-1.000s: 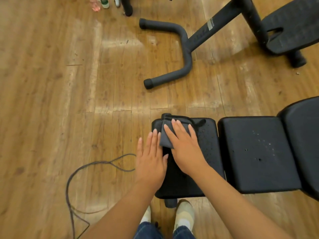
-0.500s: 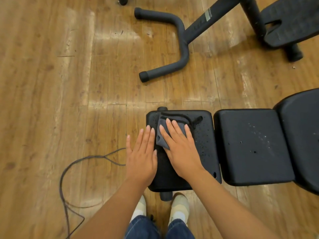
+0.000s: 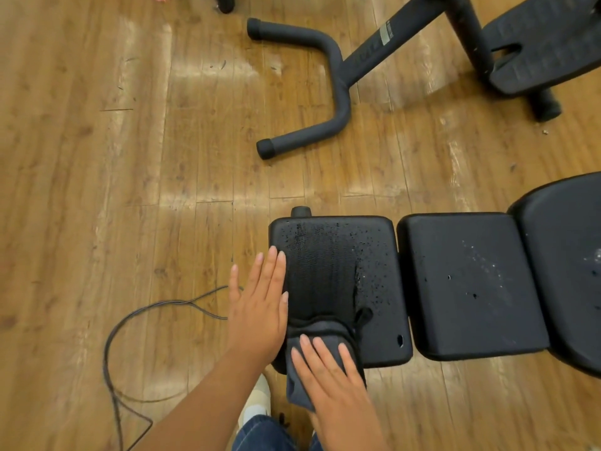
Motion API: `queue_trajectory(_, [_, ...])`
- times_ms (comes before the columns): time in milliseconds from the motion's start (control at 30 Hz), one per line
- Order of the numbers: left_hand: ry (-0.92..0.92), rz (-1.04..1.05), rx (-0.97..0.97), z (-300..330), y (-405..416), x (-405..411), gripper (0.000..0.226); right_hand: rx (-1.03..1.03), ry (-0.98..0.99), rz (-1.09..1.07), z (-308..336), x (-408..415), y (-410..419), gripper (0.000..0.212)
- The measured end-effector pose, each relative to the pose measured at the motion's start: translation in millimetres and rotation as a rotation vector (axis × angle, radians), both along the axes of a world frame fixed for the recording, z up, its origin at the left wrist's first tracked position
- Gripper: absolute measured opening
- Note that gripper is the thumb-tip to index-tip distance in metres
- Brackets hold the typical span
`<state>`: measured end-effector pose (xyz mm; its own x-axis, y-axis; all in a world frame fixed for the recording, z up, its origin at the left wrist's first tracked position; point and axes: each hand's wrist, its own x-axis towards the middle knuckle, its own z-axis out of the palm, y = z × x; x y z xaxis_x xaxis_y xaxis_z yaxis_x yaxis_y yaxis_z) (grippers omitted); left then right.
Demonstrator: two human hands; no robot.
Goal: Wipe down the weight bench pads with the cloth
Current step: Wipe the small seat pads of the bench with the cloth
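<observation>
Head view: right hand (image 3: pixel 338 382) fingers flat on cloth (image 3: pixel 320 362) at pad (image 3: pixel 338 271) edge; left hand (image 3: pixel 257 307) flat.

I am seeing black pads (image 3: pixel 335 275) speckled with droplets, a dark grey cloth (image 3: pixel 300 385), a warm brown wood-grain floor (image 3: pixel 97 157), a grey cable (image 3: pixel 130 320) and blue jeans (image 3: pixel 260 434).

Right hand (image 3: pixel 338 382) presses the cloth (image 3: pixel 300 385) flat on the wet pad's (image 3: pixel 335 265) near edge — left hand (image 3: pixel 258 307) flat beside it.
</observation>
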<state>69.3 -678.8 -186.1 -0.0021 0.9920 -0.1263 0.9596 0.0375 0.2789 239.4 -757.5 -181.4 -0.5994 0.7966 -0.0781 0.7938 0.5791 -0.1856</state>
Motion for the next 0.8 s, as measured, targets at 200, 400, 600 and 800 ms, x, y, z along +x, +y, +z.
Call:
queue_trajectory(200, [-0.023,0.009,-0.007,-1,-1,-1,0.055,0.013,0.009,-0.079,-6,-10,13,0.062])
queue_trajectory(400, [-0.053,0.02,0.001,-7,0,-2,0.056,-0.061,0.09,-0.16,-8,-27,43,0.075])
queue_trajectory(600, [-0.074,0.036,-0.012,-6,-1,-1,0.055,-0.1,0.157,-0.235,8,-58,136,0.059])
queue_trajectory(800, [-0.076,0.038,-0.005,-5,0,-1,0.058,-0.052,0.079,-0.169,-1,-75,194,0.06])
